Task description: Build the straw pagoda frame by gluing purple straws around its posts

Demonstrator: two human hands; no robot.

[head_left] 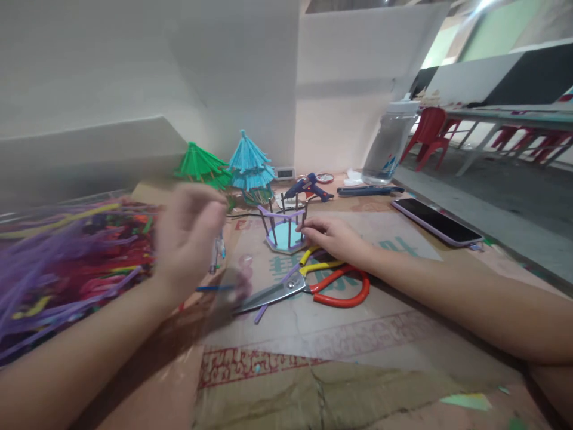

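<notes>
A small model frame stands upright on the sheeted cardboard. It has a light blue many-sided base, dark posts and purple strips round the base and across the posts. My right hand is closed at its right side, fingertips on a post. Smeared by motion, my left hand is raised beside the frame, near a heap of pipe cleaners; its fingers are unclear. Scissors with red and yellow handles lie in front of the frame, over a purple strip.
Behind stand a green tiered roof model and a blue one. A blue glue gun, a dark cutter-like tool and a water bottle line the back. A phone lies at right.
</notes>
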